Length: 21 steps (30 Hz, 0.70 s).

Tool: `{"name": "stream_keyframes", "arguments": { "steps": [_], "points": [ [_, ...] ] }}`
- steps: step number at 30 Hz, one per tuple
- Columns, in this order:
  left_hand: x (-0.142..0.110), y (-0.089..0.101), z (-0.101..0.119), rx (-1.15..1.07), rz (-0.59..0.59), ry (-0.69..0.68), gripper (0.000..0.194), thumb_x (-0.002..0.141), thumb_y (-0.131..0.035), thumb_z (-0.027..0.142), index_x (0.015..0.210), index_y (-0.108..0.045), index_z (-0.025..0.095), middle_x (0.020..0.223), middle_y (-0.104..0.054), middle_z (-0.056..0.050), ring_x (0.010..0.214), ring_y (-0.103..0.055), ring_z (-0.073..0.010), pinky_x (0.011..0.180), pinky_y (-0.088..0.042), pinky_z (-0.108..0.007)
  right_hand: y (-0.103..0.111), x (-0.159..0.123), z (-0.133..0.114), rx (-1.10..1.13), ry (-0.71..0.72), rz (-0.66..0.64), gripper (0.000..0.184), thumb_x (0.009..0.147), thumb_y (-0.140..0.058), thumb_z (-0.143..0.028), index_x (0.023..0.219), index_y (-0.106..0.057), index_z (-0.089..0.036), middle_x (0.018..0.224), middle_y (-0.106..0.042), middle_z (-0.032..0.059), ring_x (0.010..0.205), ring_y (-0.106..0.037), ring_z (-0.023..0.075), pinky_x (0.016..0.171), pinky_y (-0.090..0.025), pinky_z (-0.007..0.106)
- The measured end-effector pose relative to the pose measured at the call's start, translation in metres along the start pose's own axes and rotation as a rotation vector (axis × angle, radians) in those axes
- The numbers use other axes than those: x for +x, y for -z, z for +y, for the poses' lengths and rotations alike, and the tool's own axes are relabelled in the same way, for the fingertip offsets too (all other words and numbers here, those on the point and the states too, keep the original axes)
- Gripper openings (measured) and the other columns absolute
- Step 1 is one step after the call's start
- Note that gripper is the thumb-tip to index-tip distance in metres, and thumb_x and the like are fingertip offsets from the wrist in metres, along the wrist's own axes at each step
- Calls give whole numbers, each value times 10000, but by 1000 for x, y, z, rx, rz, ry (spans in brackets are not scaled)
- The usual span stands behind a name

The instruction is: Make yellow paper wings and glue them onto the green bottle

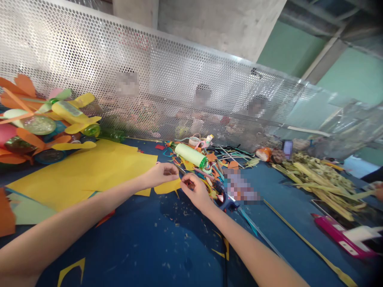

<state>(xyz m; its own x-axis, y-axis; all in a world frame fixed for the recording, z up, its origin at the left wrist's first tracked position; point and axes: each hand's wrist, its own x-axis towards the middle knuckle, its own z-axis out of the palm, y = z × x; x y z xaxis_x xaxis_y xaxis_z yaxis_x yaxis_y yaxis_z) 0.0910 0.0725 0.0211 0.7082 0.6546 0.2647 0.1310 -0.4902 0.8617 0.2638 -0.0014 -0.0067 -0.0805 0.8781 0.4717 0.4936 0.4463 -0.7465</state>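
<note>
bare forearms [254,249] foremost — hands [197,195] pinching yellow paper piece [168,187] between them — blue table [134,239] below

A small piece of plain yellow paper [166,188] is held over the blue table [134,247], short of the far edge, its rounded side turned away from that edge. By its right end, a slim grey blade [181,170], apparently of scissors, slants toward the far edge, its handle mostly hidden.

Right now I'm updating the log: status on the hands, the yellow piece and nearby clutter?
Left hand, right hand: both at yellow paper piece. Exact grip unclear. Green-wrapped bottle and paper scraps just beyond.
</note>
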Motion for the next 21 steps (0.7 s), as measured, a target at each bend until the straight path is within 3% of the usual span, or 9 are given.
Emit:
{"name": "stream_keyframes", "arguments": {
  "steps": [6, 13, 21],
  "points": [
    [-2, -6, 7, 49, -3, -29, 91, 781, -524, 248, 778, -542, 158, 726, -553, 13, 681, -528, -107, 656, -430, -226, -2, -2, 2, 66, -88, -45, 132, 824, -495, -329, 796, -520, -203, 710, -529, -8, 582, -517, 124, 521, -441, 227],
    [-7, -13, 10, 185, 73, -81, 90, 803, -473, 227, 777, -537, 168, 721, -548, 14, 664, -528, -112, 650, -428, -228, -3, -2, 4, 98, -109, -63, 154, 825, -503, -356, 788, -517, -207, 659, -516, -18, 539, -508, 117, 486, -437, 221],
    [-3, -9, 5, 207, 95, 4, 211, 831, -422, 308, 798, -567, 159, 725, -583, -4, 686, -539, -140, 643, -424, -241, -3, -1, 6, 166, -129, -69, 177, 843, -471, -367, 819, -523, -200, 608, -501, -27, 477, -506, 107, 452, -435, 220]
  ]
}}
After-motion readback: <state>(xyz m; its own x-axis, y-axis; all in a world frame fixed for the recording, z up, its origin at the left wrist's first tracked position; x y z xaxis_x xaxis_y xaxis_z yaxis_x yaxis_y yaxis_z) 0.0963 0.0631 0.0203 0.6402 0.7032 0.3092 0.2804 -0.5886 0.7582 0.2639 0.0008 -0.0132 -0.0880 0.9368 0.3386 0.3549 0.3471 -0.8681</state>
